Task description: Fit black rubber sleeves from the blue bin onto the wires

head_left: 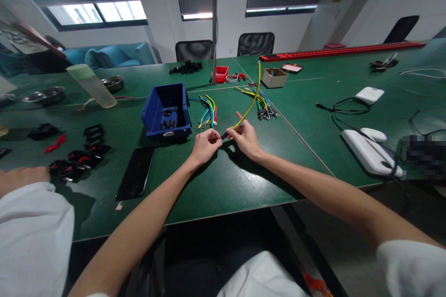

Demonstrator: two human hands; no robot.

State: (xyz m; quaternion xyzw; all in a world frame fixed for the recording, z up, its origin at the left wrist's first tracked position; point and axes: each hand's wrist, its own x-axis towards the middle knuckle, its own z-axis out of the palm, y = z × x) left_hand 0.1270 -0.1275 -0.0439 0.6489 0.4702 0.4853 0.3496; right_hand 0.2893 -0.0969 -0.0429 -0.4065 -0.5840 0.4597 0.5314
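Observation:
My left hand (205,145) and my right hand (245,137) meet above the green table (223,185), both pinched on the near end of a yellow wire (253,97). The wire rises from my fingers and curves up and away toward the far side. A small dark piece sits between the fingertips at the wire's end; I cannot make out what it is. Behind my left hand lies a bundle of coloured wires (207,113) next to a blue plastic bin (167,111) holding small black parts. A second wire bundle (259,102) lies behind my right hand.
A black phone (135,172) lies flat at the near left. Black and red parts (75,162) sit further left, by another person's sleeve (31,236). A cardboard box (274,77), a red tray (220,74) and white devices (365,148) stand around the table.

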